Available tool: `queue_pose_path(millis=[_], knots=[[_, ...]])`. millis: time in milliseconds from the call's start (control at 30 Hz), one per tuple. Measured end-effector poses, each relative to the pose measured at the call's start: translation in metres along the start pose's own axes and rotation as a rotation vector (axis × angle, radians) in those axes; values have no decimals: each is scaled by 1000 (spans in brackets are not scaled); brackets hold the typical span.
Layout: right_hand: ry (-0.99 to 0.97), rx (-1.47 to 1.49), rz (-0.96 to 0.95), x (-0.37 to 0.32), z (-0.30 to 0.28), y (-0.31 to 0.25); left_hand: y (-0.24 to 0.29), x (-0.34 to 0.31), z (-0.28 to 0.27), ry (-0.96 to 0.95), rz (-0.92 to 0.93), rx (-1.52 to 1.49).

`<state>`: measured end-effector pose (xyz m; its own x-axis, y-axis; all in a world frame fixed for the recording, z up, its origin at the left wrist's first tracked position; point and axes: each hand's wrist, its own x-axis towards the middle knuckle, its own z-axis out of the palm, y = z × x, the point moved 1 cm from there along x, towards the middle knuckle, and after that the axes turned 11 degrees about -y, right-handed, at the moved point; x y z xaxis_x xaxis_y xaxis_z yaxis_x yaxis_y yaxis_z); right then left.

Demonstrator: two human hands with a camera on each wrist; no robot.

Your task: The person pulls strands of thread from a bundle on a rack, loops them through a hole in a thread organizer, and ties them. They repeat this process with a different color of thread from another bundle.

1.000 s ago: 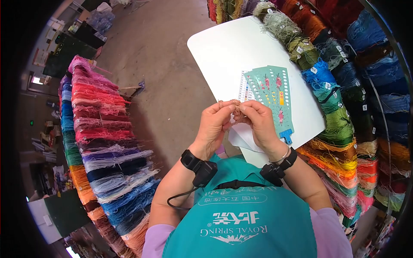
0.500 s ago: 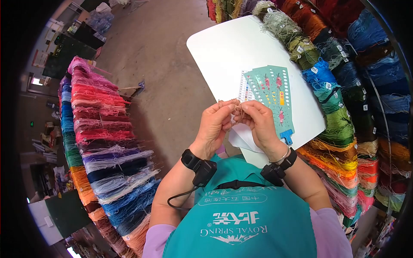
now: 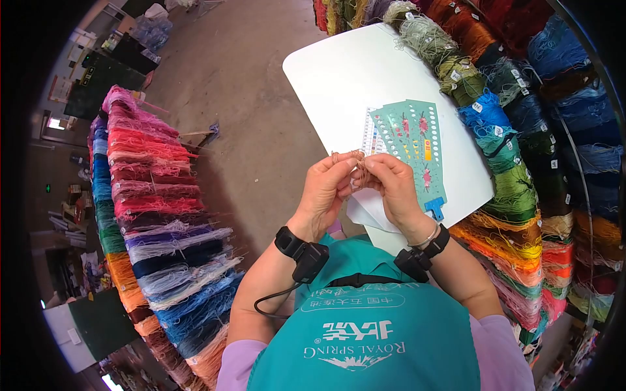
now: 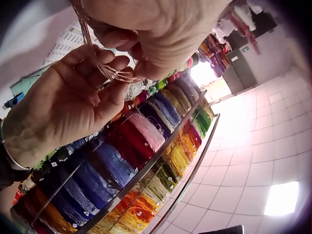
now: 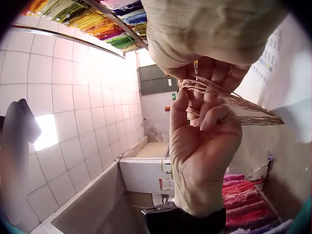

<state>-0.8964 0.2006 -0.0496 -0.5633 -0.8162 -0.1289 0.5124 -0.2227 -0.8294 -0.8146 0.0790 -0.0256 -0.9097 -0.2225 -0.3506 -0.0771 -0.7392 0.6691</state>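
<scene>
My left hand (image 3: 321, 192) and right hand (image 3: 395, 188) meet in front of the apron, over the near edge of a white board (image 3: 332, 72). Between their fingertips both hands pinch a small bundle of pinkish-beige thread (image 3: 357, 158). In the left wrist view the thread strands (image 4: 117, 74) cross between the right hand's fingers and thumb and run upward past the left hand. From the right wrist view, strands (image 5: 253, 119) pass through the left hand's curled fingers and trail off to the side. Thumbs and fingertips lie close together, hiding part of the thread.
Green pattern cards (image 3: 417, 130) with pink flowers lie on the board over a printed colour chart (image 3: 369, 133), beside a blue clip (image 3: 435, 207). Racks of coloured thread skeins stand at right (image 3: 512, 169) and left (image 3: 156, 195). Concrete floor (image 3: 241, 72) lies between.
Both hands stay in almost the same place, still pinching the thread. The strands around the fingertips shift slightly.
</scene>
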Motion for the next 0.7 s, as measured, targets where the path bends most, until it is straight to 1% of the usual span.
queue_pose_path(millis=[367,467,567,600,667,700], knots=[[13,48,36,2,-1,-1,-1,1,-2,-10,-6,46],[-76,-32,2,5,-1,-1,2,0,-3,-23,9,52],[-143,-432,-11,7,0,-10,8,-1,-10,-83,21,66],[-164,-542,12,9,-1,-17,11,-2,-15,-111,23,74],[-206,-761,58,14,-8,-38,27,-11,-41,-161,-37,35],[-206,-786,-22,17,-8,-53,41,-18,-53,-116,-12,39]])
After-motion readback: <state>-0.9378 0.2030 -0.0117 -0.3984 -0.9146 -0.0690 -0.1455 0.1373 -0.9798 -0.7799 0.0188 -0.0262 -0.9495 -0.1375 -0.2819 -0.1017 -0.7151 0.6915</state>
